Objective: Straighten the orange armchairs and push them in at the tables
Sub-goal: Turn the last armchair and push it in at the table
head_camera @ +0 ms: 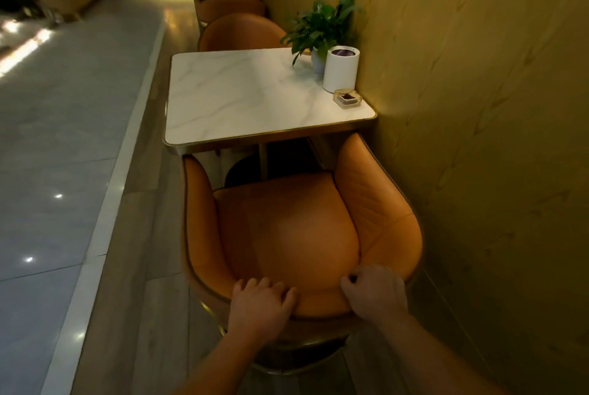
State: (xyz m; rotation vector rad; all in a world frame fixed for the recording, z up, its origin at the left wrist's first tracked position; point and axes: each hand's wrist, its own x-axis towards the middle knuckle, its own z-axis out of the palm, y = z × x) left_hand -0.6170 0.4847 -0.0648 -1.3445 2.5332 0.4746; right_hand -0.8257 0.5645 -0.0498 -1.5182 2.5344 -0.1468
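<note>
1. The near armchair [287, 228] fills the lower middle of the frame, with its open side facing the table [242, 98] above it.
2. The left hand [259, 305] sits on the top edge of the backrest at lower centre. Its fingers curl over the rim onto the inner padding.
3. The right hand [374, 294] grips the same rim just to the right, with its fingers bent tight and pinching the leather.
4. The hands are near each other, and a short stretch of backrest shows between them.
5. The front tips of the chair's arms reach the table's near edge, but most of the seat lies outside it.
6. The chair's right arm is close to the wall [478, 107].
7. A far armchair [242, 32] stands at the table's opposite side, in the upper middle.
8. A potted plant [322, 24], a white cylinder [340, 69] and a small glass dish [346, 98] stand at the table's right side.
</note>
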